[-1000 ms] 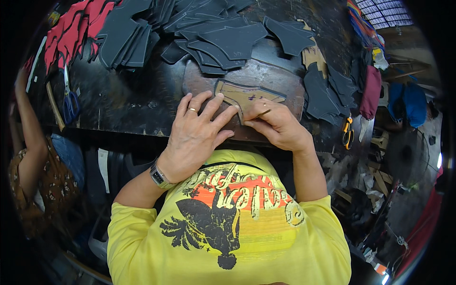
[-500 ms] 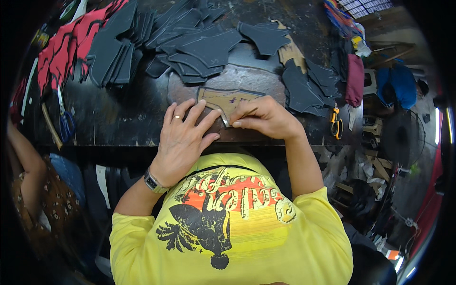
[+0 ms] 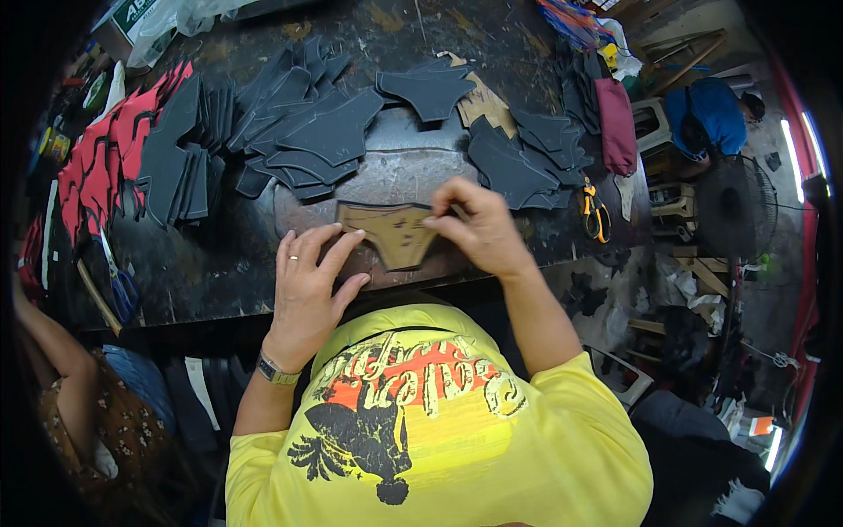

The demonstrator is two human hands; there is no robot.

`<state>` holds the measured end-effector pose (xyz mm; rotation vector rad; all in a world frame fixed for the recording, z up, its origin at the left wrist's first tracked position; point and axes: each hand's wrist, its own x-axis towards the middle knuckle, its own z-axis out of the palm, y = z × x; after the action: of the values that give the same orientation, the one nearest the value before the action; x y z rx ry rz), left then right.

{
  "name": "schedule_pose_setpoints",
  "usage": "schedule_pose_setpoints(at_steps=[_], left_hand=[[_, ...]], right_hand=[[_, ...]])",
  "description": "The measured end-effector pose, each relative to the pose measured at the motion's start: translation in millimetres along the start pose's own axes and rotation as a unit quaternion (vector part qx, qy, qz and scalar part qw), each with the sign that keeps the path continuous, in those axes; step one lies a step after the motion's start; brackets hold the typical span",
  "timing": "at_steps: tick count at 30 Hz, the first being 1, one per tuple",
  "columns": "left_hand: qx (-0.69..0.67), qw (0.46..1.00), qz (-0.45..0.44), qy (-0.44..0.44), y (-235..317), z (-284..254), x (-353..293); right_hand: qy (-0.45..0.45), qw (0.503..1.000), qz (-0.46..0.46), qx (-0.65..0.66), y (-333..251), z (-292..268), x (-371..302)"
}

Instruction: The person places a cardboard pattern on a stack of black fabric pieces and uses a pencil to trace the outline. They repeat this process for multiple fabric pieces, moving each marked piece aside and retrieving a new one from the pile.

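A brown cardboard template [image 3: 395, 234] with dark markings lies near the table's front edge, on top of a dark grey cut sheet whose rim shows around it. My left hand [image 3: 306, 285] is open, fingers spread, with fingertips resting at the template's left corner. At the right corner, my right hand [image 3: 481, 230] is closed in a pinch. What sits between its fingers is hidden and slightly blurred. Just beyond lie stacked dark grey cut pieces [image 3: 316, 127], and another pile of grey pieces [image 3: 514, 167] is to the right.
Red cut pieces [image 3: 110, 145] and blue-handled scissors [image 3: 123, 294] lie at the left, orange-handled snips [image 3: 595, 215] at the right. A maroon pouch [image 3: 616, 127] sits by the table's right edge. A co-worker's arm [image 3: 66, 360] is at lower left; a fan [image 3: 742, 206] stands at right.
The template and sheet have turned so the narrow end points toward me. My right hand has moved from the lower edge to the right corner; the slim tool it held no longer shows clearly.
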<state>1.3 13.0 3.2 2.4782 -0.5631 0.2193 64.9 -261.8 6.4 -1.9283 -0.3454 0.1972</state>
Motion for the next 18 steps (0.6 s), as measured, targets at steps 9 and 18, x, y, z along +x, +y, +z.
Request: schedule_pose_setpoints(at_steps=[9, 18], left_hand=[[-0.040, 0.994, 0.094, 0.035, -11.1, -22.2, 84.3], [0.102, 0.984, 0.144, -0.034, -14.3, 67.1, 222.2]], right_hand=[[0.270, 0.962, -0.021, -0.043, 43.2, -115.3, -19.4], [0.357, 0.930, -0.076, 0.047, 58.8, -119.4, -30.7]])
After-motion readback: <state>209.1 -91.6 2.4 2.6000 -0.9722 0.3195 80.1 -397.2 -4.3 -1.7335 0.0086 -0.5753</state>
